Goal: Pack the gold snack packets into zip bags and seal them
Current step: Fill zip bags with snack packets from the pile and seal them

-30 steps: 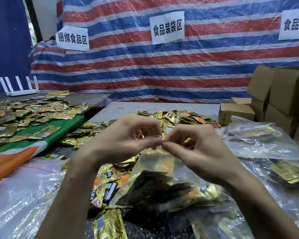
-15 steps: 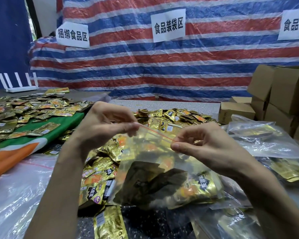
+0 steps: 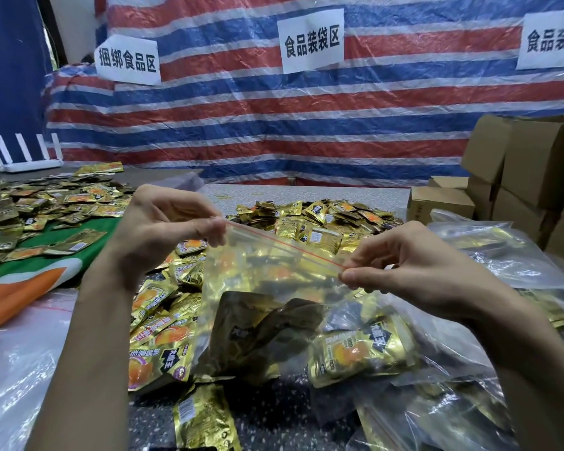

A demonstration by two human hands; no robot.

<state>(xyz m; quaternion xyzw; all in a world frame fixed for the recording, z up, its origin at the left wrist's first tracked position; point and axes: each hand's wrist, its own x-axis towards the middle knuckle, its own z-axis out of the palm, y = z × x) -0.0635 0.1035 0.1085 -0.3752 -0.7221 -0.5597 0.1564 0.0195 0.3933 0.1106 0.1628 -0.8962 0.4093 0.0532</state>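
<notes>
backdrop: striped red, white and blue tarp (image 3: 306,125) across the back, white paper signs (image 3: 311,40) taped on it
far left: white router (image 3: 23,157) with upright antennas, mid left edge of frame
left side: green and orange cloth (image 3: 46,265) with loose gold packets (image 3: 30,209) scattered on it
lower left: clear plastic sheeting (image 3: 13,369) on the grey table (image 3: 306,193)
left hand (image 3: 163,232): thumb and forefinger pinch the top left corner of the zip bag (image 3: 267,281), other fingers curled in
zip bag: centre of frame, held up off the table, stretched between both hands; red zip line (image 3: 284,245) runs down to the right; can't tell if the seal is fully pressed
bag contents (image 3: 355,349): gold packets bunched at the bottom of the bag
centre pile (image 3: 313,222): more packets heaped on the table behind and under the bag
right hand (image 3: 417,268): thumb and forefinger pinch the right end of the zip line, other fingers loosely bent
right: filled clear bags (image 3: 489,249) lying on the table
far right: stacked cardboard boxes (image 3: 541,164)
</notes>
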